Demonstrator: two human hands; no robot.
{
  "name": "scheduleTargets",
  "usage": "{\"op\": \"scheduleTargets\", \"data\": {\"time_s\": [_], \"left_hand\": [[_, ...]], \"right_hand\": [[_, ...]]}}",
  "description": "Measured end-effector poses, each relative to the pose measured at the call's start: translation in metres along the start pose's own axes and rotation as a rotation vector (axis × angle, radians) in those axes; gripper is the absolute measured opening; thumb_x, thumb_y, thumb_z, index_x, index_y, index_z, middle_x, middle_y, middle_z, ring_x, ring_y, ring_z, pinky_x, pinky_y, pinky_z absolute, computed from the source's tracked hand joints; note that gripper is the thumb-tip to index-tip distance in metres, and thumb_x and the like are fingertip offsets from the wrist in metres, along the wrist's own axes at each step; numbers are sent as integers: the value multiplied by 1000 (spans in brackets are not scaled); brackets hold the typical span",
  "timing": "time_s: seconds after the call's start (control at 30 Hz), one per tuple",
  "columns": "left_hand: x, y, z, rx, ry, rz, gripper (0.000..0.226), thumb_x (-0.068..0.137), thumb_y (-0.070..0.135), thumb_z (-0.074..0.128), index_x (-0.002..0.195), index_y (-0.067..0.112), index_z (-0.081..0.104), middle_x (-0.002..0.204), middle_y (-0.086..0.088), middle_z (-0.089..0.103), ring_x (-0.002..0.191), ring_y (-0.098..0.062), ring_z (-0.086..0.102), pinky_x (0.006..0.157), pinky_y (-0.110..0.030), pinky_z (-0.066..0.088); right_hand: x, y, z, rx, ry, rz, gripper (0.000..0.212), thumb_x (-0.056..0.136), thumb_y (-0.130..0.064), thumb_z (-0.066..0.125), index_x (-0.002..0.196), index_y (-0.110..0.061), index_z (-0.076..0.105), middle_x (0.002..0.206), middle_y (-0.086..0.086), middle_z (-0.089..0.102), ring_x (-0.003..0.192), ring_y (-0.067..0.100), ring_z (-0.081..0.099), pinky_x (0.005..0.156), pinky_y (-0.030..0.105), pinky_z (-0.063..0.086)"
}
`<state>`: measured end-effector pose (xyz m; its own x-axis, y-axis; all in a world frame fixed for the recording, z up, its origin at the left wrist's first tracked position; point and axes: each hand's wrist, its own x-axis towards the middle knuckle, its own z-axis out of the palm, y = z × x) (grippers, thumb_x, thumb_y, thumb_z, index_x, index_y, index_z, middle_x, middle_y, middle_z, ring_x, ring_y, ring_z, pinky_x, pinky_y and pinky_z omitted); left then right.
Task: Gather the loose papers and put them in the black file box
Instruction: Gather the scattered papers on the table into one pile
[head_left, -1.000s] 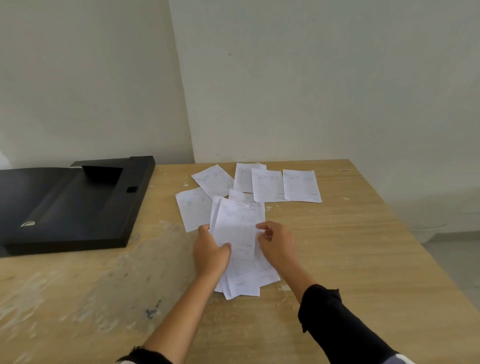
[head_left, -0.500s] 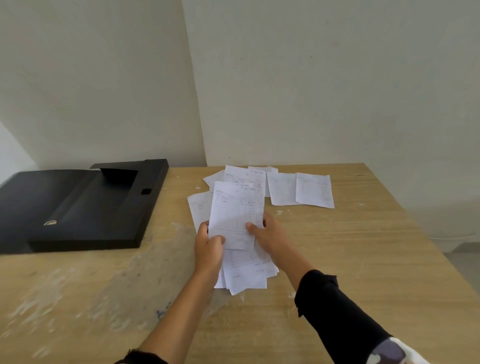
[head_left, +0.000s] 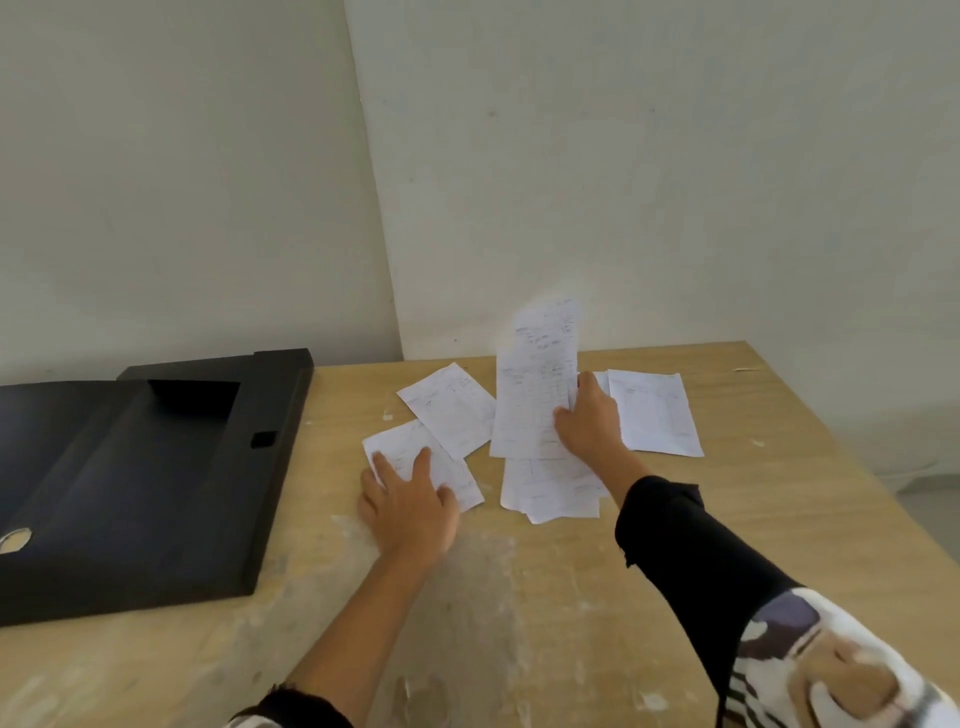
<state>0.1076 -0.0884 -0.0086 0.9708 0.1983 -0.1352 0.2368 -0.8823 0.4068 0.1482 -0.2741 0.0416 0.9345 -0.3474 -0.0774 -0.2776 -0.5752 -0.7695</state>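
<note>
- The right hand (head_left: 589, 415) pinches a tall sheet (head_left: 535, 384) by its right edge and holds it up off the table, so its top stands in front of the wall (head_left: 649, 182).
- The left hand (head_left: 410, 501) lies flat with its fingers spread, pressing down on a paper (head_left: 410, 447) on the table.
- A small pile of papers (head_left: 545, 486) lies flat on the table just below the lifted sheet, near the right wrist.
- One more paper (head_left: 452, 408) lies tilted just past the left hand, partly over the pressed paper.
- Another paper (head_left: 654, 413) lies flat on the right, just past the right hand.
- The black file box (head_left: 140, 483) lies open on the left side of the wooden table (head_left: 753, 493), well apart from the papers.
- No paper shows inside the box.
- The right arm wears a black sleeve (head_left: 691, 551).
</note>
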Motion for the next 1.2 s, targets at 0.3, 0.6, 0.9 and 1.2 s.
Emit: {"op": "scheduleTargets", "data": {"time_s": [0.3,0.6,0.9,1.2], "left_hand": [[41,12,1,-242,193,-44,40,87,29,53,121,8,50,144,-21,32,124,-39,31,104,-44,30],[59,28,-7,-658,217,-102,53,75,0,62,123,4,40,118,-16,59,109,-35,56,82,-37,49],[57,13,-21,-664,222,-164,49,75,-11,52,120,6,44,112,-16,60,90,-25,56,62,-30,43],[54,-7,-59,-935,280,-176,21,85,-3,49,101,11,47,113,-8,60,101,-19,57,66,-27,50]], "right_hand": [[22,13,30,-127,-94,-76,30,89,-4,44,117,-4,34,94,12,56,69,22,49,46,22,33],[9,18,44,-55,-98,-112,59,83,-10,63,134,-10,34,132,10,49,122,25,46,97,31,40],[11,31,42,-245,-2,-161,48,86,-24,59,129,-15,40,128,5,51,120,24,44,101,39,35],[1,33,42,-149,-2,-134,41,87,-18,59,125,-14,46,125,6,54,117,25,47,104,42,38]]}}
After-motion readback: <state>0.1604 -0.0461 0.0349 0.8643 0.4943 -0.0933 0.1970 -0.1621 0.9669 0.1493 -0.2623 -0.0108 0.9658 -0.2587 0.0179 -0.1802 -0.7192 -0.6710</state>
